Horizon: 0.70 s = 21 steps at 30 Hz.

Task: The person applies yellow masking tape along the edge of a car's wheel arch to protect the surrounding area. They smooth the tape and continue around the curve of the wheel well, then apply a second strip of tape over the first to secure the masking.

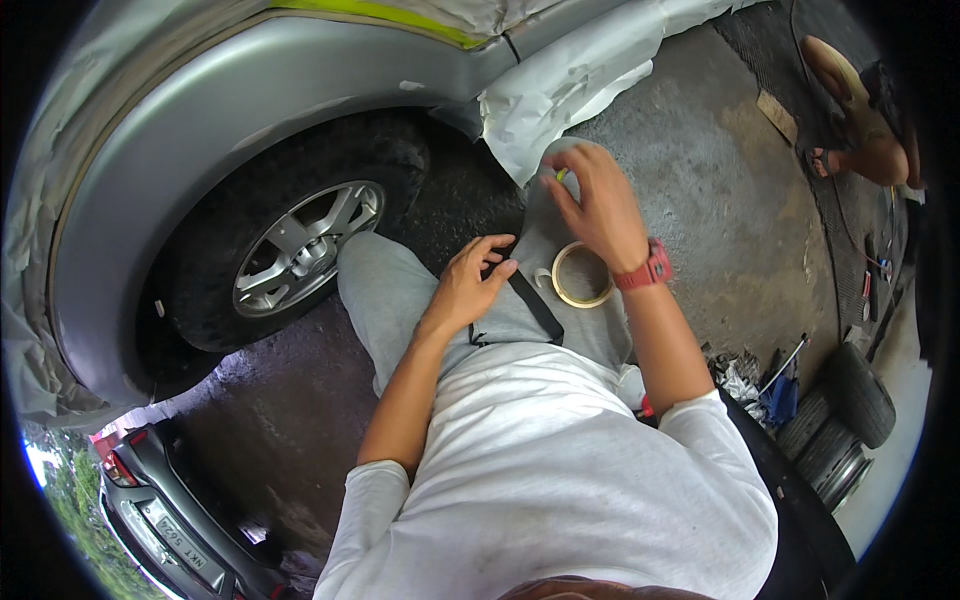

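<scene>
Wearing white shirt (570,470). Pinching yellow-green scrap (561,174) with right hand (604,207) over right leg (541,215), probably handling light, flimsy; best holding by edges. Curling left hand (467,288) by black bar (537,308), unclear if gripping.

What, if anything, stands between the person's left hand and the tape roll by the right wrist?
In this view, a long black object lies between the left hand and the tape roll. A small pale curl shows just left of the roll; whether it joins it, I cannot tell.
</scene>
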Each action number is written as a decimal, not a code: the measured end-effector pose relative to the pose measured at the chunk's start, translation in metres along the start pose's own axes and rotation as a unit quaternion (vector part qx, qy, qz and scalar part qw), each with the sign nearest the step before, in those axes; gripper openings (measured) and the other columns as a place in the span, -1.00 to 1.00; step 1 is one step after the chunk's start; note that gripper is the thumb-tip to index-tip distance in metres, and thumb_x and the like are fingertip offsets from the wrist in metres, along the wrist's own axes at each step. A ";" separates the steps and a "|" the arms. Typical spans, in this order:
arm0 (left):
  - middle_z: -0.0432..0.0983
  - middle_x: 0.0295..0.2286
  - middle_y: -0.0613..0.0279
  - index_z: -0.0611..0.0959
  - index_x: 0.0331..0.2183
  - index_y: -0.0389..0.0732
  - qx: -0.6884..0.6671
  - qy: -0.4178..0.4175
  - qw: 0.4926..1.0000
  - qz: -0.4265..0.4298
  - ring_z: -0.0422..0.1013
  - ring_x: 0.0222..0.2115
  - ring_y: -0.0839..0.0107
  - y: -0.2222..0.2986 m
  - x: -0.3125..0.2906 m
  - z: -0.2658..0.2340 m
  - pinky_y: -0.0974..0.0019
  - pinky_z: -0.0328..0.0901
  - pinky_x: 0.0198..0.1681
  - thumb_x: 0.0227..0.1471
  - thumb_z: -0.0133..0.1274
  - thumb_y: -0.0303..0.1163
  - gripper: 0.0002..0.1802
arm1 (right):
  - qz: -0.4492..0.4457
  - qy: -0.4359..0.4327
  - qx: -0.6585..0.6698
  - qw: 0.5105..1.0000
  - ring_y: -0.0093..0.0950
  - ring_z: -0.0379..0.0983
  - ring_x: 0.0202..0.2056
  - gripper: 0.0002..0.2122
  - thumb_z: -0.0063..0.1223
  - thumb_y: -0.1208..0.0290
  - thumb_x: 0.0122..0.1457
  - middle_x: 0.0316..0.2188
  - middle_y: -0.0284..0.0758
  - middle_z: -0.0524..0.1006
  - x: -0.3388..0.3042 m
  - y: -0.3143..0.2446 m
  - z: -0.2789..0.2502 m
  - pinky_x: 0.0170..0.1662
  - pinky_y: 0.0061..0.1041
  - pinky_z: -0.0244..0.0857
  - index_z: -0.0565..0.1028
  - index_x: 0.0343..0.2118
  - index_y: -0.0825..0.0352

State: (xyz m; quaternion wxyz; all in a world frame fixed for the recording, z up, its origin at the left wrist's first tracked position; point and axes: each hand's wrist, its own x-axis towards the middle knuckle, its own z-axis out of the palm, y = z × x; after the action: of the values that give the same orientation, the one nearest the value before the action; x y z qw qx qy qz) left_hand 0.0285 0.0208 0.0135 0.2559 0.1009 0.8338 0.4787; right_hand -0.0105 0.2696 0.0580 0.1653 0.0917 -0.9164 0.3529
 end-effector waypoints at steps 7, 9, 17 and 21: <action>0.58 0.09 0.08 0.61 0.13 -0.27 0.001 0.007 1.000 -0.002 0.58 -0.04 0.29 0.005 -0.002 -0.004 0.22 0.45 0.07 0.26 0.19 -0.36 -0.57 | 0.015 0.233 0.153 0.960 -0.17 0.59 -0.36 -0.85 0.35 0.37 0.13 -0.44 -0.22 0.64 0.123 -0.012 0.052 -0.27 -0.25 0.43 0.63 -0.33 0.32; 0.58 0.10 0.08 0.61 0.12 -0.27 0.002 0.012 1.000 -0.009 0.57 -0.03 0.29 0.008 -0.007 -0.004 0.23 0.45 0.07 0.27 0.19 -0.37 -0.57 | 0.015 0.251 0.148 0.957 -0.16 0.60 -0.37 -0.85 0.36 0.35 0.12 -0.45 -0.23 0.66 0.145 -0.010 0.061 -0.29 -0.24 0.43 0.65 -0.35 0.31; 0.58 0.09 0.09 0.61 0.13 -0.23 0.002 0.014 0.999 -0.035 0.58 -0.04 0.29 -0.004 -0.020 0.001 0.23 0.45 0.07 0.27 0.19 -0.39 -0.58 | 0.017 0.295 0.148 0.944 -0.17 0.61 -0.36 -0.89 0.32 0.35 0.15 -0.45 -0.23 0.66 0.160 -0.025 0.082 -0.27 -0.21 0.43 0.70 -0.34 0.26; 0.60 0.04 0.09 0.63 0.12 -0.22 -0.005 -0.008 1.000 -0.024 0.58 -0.05 0.25 0.004 -0.019 0.011 0.20 0.45 0.06 0.25 0.22 -0.36 -0.58 | 0.012 0.194 0.117 0.974 -0.17 0.56 -0.41 -0.83 0.27 0.35 0.20 -0.37 -0.22 0.64 0.140 -0.031 0.067 -0.28 -0.22 0.43 0.69 -0.20 0.28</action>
State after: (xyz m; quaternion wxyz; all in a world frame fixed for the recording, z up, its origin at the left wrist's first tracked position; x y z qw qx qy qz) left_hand 0.0504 0.0234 0.0190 0.2746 0.0839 0.8313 0.4758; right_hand -0.1478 0.1946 0.0818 0.3241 0.0289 -0.8199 0.4711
